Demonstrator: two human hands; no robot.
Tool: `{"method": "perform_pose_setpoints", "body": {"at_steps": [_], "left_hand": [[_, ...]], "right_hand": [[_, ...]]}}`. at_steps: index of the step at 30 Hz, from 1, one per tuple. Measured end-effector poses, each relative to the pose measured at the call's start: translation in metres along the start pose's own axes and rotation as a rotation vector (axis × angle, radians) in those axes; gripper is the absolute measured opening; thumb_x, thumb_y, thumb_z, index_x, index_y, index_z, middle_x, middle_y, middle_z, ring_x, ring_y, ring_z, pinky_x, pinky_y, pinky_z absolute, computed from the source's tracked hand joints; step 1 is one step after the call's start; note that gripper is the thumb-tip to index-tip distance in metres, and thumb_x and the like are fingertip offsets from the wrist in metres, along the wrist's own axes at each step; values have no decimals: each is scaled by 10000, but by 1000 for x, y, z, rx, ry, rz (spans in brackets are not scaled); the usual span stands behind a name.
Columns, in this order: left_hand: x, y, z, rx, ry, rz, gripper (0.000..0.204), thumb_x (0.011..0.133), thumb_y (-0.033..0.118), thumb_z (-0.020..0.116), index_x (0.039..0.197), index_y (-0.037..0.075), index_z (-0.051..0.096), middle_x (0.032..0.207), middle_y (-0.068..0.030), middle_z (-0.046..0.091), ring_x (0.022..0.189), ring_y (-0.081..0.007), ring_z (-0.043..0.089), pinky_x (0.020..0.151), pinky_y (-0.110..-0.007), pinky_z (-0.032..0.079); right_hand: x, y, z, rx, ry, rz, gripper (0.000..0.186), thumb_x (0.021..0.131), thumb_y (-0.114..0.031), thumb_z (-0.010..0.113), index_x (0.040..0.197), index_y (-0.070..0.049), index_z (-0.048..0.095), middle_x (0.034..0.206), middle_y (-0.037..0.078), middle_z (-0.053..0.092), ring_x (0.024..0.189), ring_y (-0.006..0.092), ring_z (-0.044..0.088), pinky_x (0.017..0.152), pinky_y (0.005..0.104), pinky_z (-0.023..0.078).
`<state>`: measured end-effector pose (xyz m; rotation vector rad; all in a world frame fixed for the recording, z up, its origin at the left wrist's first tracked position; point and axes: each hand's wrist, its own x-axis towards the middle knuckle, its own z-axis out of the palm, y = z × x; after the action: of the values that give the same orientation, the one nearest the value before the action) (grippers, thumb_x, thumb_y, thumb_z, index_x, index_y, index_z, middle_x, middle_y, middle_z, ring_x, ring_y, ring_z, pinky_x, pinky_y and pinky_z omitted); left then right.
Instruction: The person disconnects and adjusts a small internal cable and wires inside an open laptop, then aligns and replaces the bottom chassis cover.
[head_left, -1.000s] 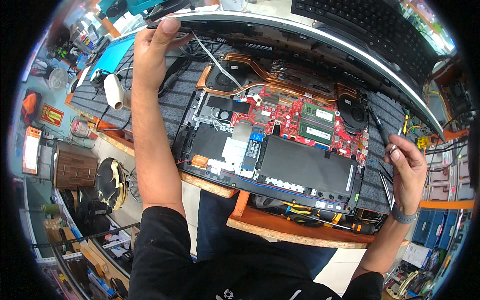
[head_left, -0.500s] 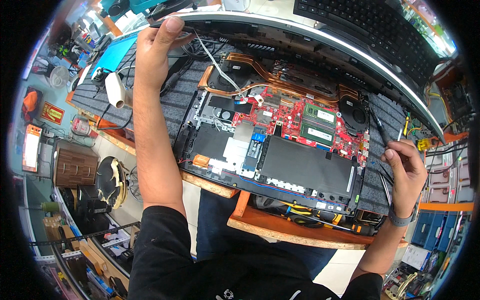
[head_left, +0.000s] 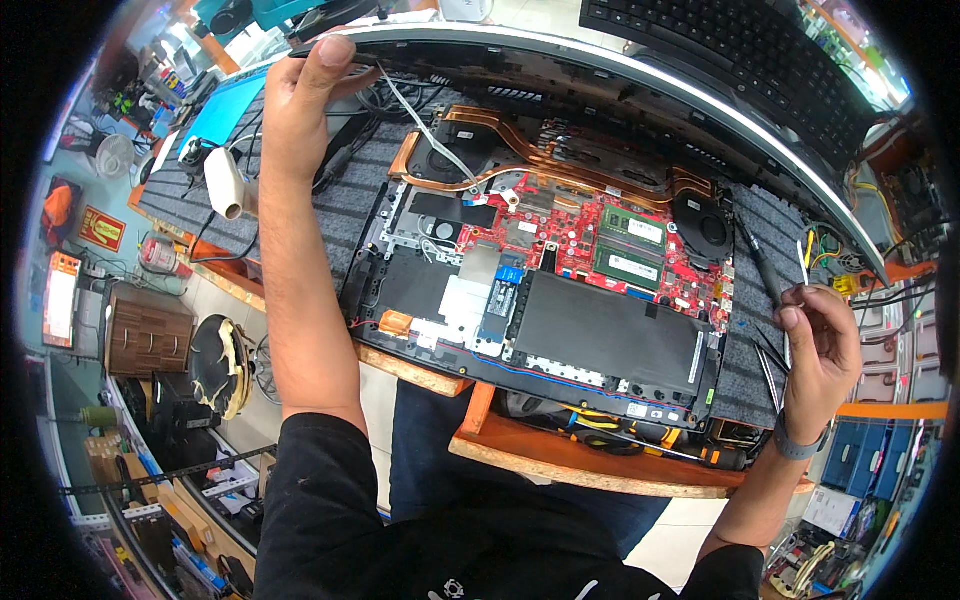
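An opened laptop base [head_left: 610, 330] lies on the mat, showing a red circuit board [head_left: 560, 235], copper heat pipes, two fans and a black battery [head_left: 605, 325]. My left hand [head_left: 305, 100] grips the left end of the laptop's cover panel [head_left: 600, 75], thumb on top, and the panel stands tilted up along the far side. A white ribbon cable [head_left: 425, 130] runs from the panel down to the board. At the right, my right hand [head_left: 820, 345] pinches a slim silver tool [head_left: 803, 262], its exact kind unclear. A dark pen-shaped tool [head_left: 764, 268] lies beside those fingers.
More thin metal tools [head_left: 768, 372] lie on the grey striped mat [head_left: 765, 215] near my right hand. A black keyboard [head_left: 730, 70] sits beyond the panel. Below the table edge, an open drawer [head_left: 600, 465] holds screwdrivers. A cream tool nozzle [head_left: 224, 185] stands at left.
My right hand has shifted slightly right, and its fingers have closed around the slim silver tool. The left hand and the panel have moved a little left.
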<state>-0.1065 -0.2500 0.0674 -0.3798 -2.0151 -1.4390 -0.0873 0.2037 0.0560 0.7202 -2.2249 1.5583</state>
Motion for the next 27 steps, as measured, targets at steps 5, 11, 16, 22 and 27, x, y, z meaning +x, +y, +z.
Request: {"method": "perform_pose_setpoints", "body": {"at_steps": [5,11,16,22,27], "left_hand": [[-1,-3,-5,-14,11,-18,657,879,514,408,1098,-95,520,1076,-183,576,1005,-267,569,889,-446,442],[-1,-2,-4,-100,28,-30,582,855,477,493,1073,-58,560,996,-142,616,921,-216,600,885,-397,457],[2,-13,-2,-61,-33,-19,607,878,490,424,1122,-56,525,1102,-169,572,1032,-257,555,938,-431,410],[0,-12,-16,65,-88,-14,637,880,534,368,1150,-21,523,1147,-159,553,1105,-258,506,979,-426,354],[1,-10,-14,82,-117,-7,641,880,546,353,1142,-11,530,1152,-154,551,1112,-252,501,969,-423,361]], "right_hand": [[-2,-6,4,80,63,128,279,754,116,587,1011,37,515,933,133,572,849,197,599,721,267,510],[-2,-8,-3,101,-42,145,254,748,96,614,987,62,535,890,136,614,790,170,624,714,252,512],[0,-7,-6,254,30,19,124,760,94,573,875,54,592,823,141,618,732,177,625,668,257,509],[5,-14,-13,96,-154,-47,172,714,55,638,883,26,655,833,135,629,736,174,613,635,256,490],[5,-16,-13,213,-209,-4,246,710,46,655,955,25,651,911,142,624,759,162,611,642,240,486]]}}
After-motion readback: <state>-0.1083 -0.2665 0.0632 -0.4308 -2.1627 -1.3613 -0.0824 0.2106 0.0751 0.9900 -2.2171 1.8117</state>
